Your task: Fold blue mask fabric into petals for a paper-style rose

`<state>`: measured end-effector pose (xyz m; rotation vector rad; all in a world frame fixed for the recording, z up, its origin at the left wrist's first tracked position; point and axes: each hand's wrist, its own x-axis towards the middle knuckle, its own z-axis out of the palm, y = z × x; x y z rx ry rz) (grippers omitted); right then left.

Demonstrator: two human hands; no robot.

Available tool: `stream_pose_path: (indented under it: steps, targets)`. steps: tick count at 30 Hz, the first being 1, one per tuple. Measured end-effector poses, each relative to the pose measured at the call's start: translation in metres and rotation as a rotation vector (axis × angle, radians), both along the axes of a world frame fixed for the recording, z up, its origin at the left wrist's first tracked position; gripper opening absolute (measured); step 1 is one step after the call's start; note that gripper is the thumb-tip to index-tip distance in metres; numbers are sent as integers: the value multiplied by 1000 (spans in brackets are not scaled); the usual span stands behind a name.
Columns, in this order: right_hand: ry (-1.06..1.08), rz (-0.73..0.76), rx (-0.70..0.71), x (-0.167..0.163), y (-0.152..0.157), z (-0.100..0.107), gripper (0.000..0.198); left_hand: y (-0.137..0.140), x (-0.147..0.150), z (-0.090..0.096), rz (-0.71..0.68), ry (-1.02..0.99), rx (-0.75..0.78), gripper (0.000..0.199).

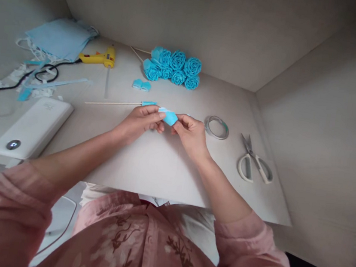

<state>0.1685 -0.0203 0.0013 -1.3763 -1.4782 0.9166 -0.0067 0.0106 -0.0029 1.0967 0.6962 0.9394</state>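
Between my two hands, over the middle of the table, is a small blue petal piece (170,117) with a paler upper edge. My left hand (142,121) pinches its left end between thumb and fingers. On the other end, the fingers of my right hand (192,134) are closed. Just beyond my left hand lies a thin wooden stick (113,103) with blue material wrapped on its tip (149,103). A few more cut blue petals (141,85) rest behind it. Farther back, several blue rosette flowers (177,69) are bunched together, with sticks showing at their left.
A roll of tape (216,128) and open scissors (251,160) lie at right. On the left are a white power bank (32,126), a yellow glue gun (101,57) with a black cord, pale blue face masks (58,37) and scraps (42,86). Panels wall the table's back and right.
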Motion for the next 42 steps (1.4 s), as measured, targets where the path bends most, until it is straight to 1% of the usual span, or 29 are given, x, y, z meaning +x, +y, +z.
stream_pose_path:
  steps: [6,10,14,18,20,22,24,27,29,32,35,36,38,40,42]
  targets:
    - [-8,-6,25,0,0,0,20,2,-1,-5,38,28,15,28]
    - [-29,5,64,0,-1,-1,23,2,-1,-4,73,11,11,27]
    - [-37,-2,88,-1,-3,1,23,1,0,-1,68,-27,-21,26]
    - [-72,-14,64,-2,-3,4,19,1,2,-1,64,-88,-36,26]
    - [-110,-13,33,-2,-3,4,16,1,2,-1,67,-76,-29,27]
    - [-126,5,-7,-2,-3,2,18,1,2,-1,84,-38,-25,26]
    - [-56,51,-72,-2,-3,1,24,2,2,-2,102,11,-29,26]
    - [206,148,-251,-2,-2,1,21,4,-1,-2,116,47,-57,30]
    - [369,186,-364,0,-2,3,18,6,-2,-2,138,45,-78,30]
    - [534,206,-471,1,-1,5,15,8,-4,-2,182,46,-82,25]
    - [661,195,-570,3,2,6,13,8,-4,-1,203,48,-36,16]
    - [697,184,-599,3,3,6,13,7,-3,-1,206,49,-5,18]
    - [763,167,-645,5,5,6,16,6,-2,-1,200,60,73,30]
    - [817,165,-675,6,7,6,19,4,-1,0,184,80,148,40]
    - [845,172,-696,6,8,6,22,2,0,1,165,105,204,46]
